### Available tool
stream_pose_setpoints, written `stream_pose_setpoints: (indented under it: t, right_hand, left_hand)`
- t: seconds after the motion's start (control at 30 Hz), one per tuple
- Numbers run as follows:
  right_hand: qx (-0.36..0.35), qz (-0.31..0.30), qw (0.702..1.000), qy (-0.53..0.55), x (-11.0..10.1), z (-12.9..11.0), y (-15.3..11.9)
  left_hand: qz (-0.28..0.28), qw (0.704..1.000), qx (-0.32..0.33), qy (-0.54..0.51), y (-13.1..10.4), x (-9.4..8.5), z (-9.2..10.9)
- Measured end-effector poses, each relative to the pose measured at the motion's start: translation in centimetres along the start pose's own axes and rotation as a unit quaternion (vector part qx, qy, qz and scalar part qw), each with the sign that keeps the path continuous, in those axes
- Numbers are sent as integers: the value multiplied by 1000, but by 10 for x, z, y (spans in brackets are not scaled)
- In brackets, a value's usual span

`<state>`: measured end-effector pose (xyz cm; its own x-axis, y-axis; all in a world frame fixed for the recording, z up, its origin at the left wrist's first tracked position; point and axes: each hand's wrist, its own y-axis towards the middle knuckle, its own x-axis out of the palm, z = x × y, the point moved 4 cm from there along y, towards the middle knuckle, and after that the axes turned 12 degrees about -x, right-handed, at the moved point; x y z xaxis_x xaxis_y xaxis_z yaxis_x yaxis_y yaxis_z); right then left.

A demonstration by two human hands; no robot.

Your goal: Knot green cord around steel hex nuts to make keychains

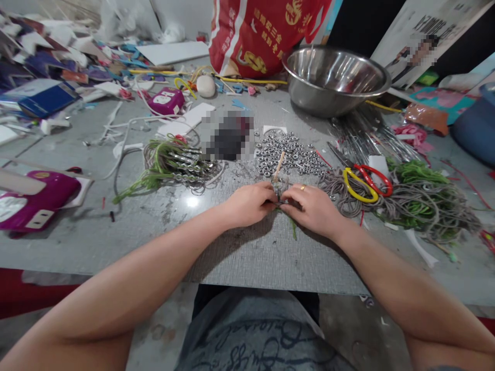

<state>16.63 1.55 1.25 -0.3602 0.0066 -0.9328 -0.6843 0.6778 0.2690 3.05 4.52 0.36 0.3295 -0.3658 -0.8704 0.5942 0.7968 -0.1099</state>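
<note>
Pinching cord [294, 229] with left hand [250, 205] and right hand [310, 207], close to nuts [269, 150], with room before near edge of table [240, 260].

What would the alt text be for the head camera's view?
A person's left hand and right hand pinch what looks like cord over a gray table, before a pile of metal pieces. Scissors lie on a bundle of cords at right; farther back stand a metal bowl and a red bag.

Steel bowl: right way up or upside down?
Right way up: the steel bowl has its wide rim on top, its shiny inside shows from above, and its narrower base is toward the table.
</note>
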Motion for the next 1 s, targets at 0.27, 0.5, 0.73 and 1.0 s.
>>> stream_pose_setpoints:
  t: [0.27,0.5,0.73,1.0]
  right_hand:
    - [-96,-52,993,-44,1,-11,-1]
    - [-168,-110,979,-26,-3,-20,-1]
    - [-159,-121,979,36,-4,-24,-1]
    - [-54,49,997,5,-20,-1,3]
  left_hand:
    - [18,1000,0,10,-2,1,2]
    - [57,998,26,7,-9,-5,5]
    - [53,996,63,21,-7,-9,2]
    - [99,990,0,96,-16,-6,14]
